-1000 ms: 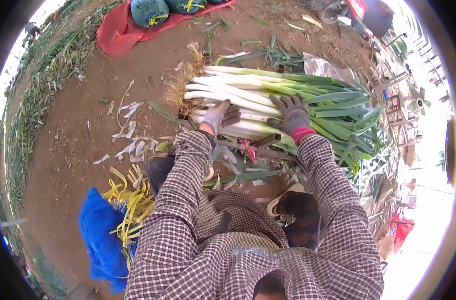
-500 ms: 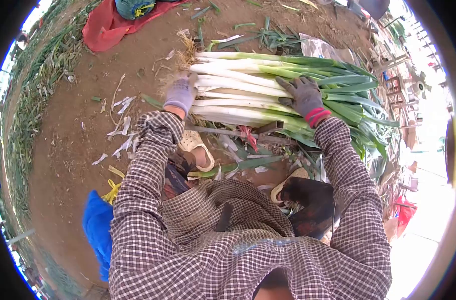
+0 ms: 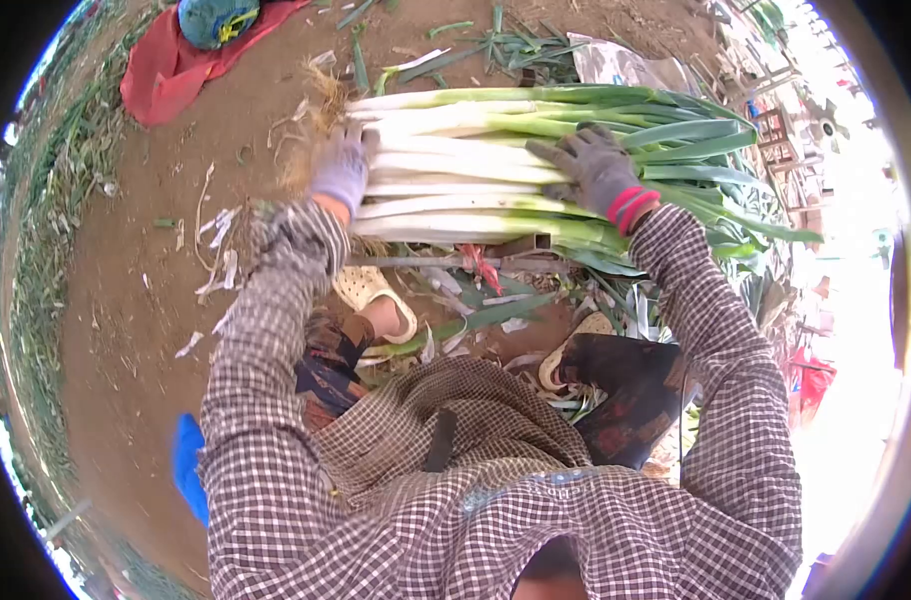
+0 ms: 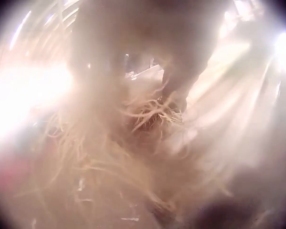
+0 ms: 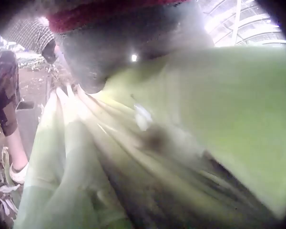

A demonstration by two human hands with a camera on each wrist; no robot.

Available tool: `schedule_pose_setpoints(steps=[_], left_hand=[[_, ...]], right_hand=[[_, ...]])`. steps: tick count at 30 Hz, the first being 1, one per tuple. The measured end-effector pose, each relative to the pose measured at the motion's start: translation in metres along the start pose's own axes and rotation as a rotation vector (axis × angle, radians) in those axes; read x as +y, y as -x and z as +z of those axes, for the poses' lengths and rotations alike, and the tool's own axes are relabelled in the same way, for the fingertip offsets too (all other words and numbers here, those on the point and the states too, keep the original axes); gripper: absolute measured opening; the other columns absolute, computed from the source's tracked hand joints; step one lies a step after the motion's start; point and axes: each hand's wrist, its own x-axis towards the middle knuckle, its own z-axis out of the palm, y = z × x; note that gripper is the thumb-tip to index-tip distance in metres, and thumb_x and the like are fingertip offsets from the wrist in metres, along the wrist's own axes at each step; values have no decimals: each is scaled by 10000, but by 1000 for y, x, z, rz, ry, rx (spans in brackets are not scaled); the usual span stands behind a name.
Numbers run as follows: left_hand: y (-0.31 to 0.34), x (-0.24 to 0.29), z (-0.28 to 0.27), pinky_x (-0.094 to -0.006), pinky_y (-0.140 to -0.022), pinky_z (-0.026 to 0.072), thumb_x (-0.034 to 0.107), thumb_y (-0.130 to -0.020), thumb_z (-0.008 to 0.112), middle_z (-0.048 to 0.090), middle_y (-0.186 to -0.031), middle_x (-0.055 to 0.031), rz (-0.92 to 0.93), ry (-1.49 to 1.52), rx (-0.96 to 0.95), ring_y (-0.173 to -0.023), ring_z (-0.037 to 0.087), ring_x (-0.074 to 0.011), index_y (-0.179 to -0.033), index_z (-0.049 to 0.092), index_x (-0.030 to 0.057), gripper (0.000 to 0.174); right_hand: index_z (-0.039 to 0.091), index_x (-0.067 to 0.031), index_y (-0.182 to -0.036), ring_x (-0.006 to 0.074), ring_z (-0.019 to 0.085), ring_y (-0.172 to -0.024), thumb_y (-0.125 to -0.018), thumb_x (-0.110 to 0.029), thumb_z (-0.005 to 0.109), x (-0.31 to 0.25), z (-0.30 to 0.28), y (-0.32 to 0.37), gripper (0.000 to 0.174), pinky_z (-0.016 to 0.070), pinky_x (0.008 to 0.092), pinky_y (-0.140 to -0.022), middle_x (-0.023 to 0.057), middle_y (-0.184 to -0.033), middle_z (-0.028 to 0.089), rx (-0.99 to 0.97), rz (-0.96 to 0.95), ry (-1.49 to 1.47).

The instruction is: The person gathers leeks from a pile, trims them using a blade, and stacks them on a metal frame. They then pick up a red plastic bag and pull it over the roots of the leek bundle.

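Note:
A bundle of long leeks (image 3: 456, 190) lies sideways across a low metal frame (image 3: 536, 243), white shanks to the left and green leaves to the right. My gloved left hand (image 3: 344, 168) presses against the root ends, fingers extended over the white tips. Pale stringy roots (image 4: 155, 114) show around that hand in the hazy left wrist view. My gloved right hand (image 3: 598, 172), with a red cuff, rests on the leeks where white turns green, its fingers spread. Close up in the right wrist view, the leek stalks (image 5: 76, 138) run beneath that hand.
Cut leaves (image 3: 511, 45) and a clear plastic sheet (image 3: 621, 62) lie beyond the bundle. At the far left a green netted bundle (image 3: 216, 22) sits on red cloth (image 3: 156, 85). My feet in cream clogs (image 3: 371, 295) are near the frame, among leaf scraps.
My left hand has moved from on top of the white shanks leftward to their root ends, then slightly farther along them. My right hand stays on the leeks. The head view has shifted.

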Motion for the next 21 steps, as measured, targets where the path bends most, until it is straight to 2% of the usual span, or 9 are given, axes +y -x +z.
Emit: schedule_pose_setpoints(steps=[1,4,7,10,13,14,17,19,21], left_hand=[[7,11,4,-437,-927,479,167,-910,566,524,-1273,-118,-49,-89,-4,-1152,532,-281,-1342,481,80,448],[15,25,18,-436,-851,517,167,-920,554,537,-1223,-139,-142,-249,85,-1126,539,-292,-1327,481,44,432],[-13,27,42,-430,-847,509,179,-945,497,568,-1231,-148,-168,-155,50,-1109,572,-290,-1351,475,80,419],[-40,26,28,-412,-773,527,178,-973,473,636,-1180,-137,-192,-9,-231,-1035,643,-284,-1345,491,95,381],[-40,31,50,-452,-751,523,210,-1011,411,604,-1256,-184,-182,-205,-229,-1064,636,-321,-1427,440,167,419],[-42,30,57,-465,-745,520,228,-1025,380,602,-1263,-193,-191,-235,-244,-1069,637,-320,-1448,430,206,426],[-18,25,47,-407,-719,536,180,-989,449,669,-1143,-134,-123,-164,-96,-986,678,-253,-1374,488,120,392],[-9,32,44,-426,-698,538,173,-990,444,697,-1066,-129,-128,-206,-86,-910,697,-242,-1379,485,110,396],[-16,31,51,-431,-690,539,172,-991,442,710,-1023,-125,-144,-139,-87,-875,703,-240,-1376,490,116,391]], right_hand=[[362,-301,-1483,284,512,-1201,-925,-576,487,-7,-6,2,635,253,467,-1150,98,-1204,583,-37,27,36],[372,-288,-1478,286,507,-1213,-903,-592,499,-11,16,5,663,227,481,-1161,95,-1238,568,25,-26,38],[397,-273,-1462,281,498,-1237,-909,-580,497,-10,-9,0,640,217,478,-1168,90,-1258,570,-64,42,-33],[380,-268,-1471,273,479,-1268,-922,-567,492,-10,2,-3,635,211,479,-1167,92,-1303,554,-39,68,-13],[357,-259,-1482,270,458,-1295,-920,-581,492,-13,-6,7,661,197,482,-1176,95,-1321,541,-53,41,-34],[352,-247,-1487,269,417,-1347,-910,-614,485,-9,-8,17,697,157,489,-1192,105,-1376,514,19,7,-49],[356,-233,-1487,270,369,-1390,-891,-648,493,31,-30,61,739,119,489,-1203,110,-1449,466,8,218,94],[345,-227,-1492,274,336,-1414,-873,-674,502,64,-52,103,779,91,488,-1207,108,-1500,413,-58,333,112],[364,-215,-1481,292,357,-1398,-859,-668,536,98,-53,130,788,144,490,-1195,116,-1480,435,-134,528,111]])
